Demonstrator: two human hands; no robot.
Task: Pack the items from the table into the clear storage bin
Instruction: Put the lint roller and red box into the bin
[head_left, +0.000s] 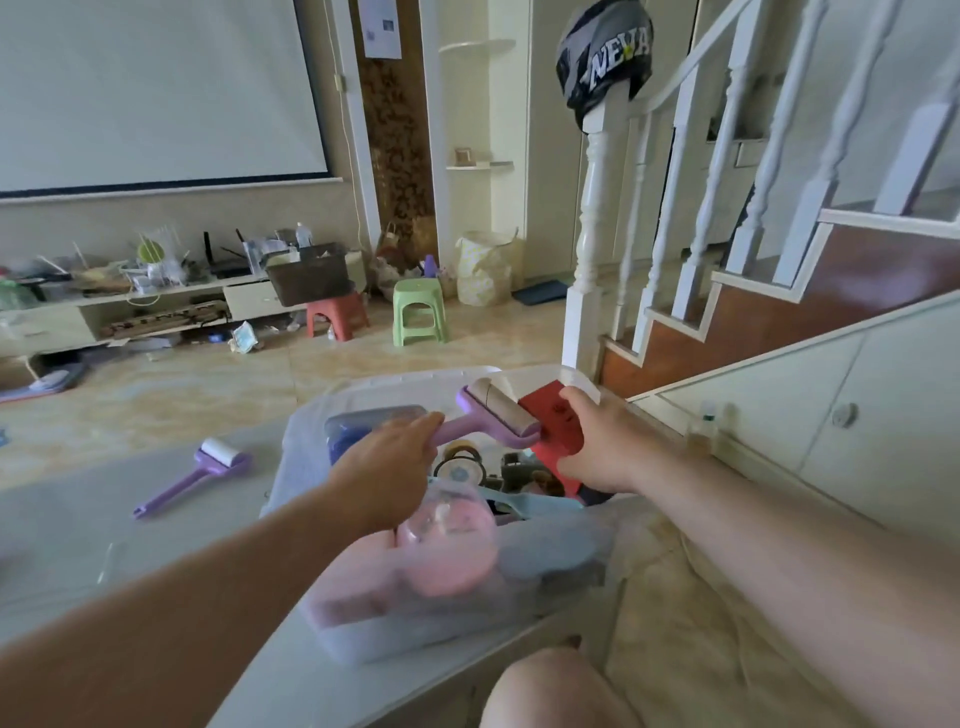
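The clear storage bin (332, 631) stands on the table in front of me, holding pink items, tape rolls and other small things. My left hand (387, 475) grips the handle of a purple lint roller (498, 415) whose roll is bare brown cardboard, held over the bin. My right hand (605, 447) grips a red box-shaped item (550, 415) at the bin's far right side. The roller's head touches the red item. A second purple lint roller (200, 475) with a white roll lies on the table to the left of the bin.
The grey table top (104, 545) reaches left and toward me. A cream sofa cushion (691, 649) and my knee (540, 691) are at the lower right. A white stair rail (592, 249) and cabinet (831, 415) stand on the right. Red and green stools stand on the floor beyond.
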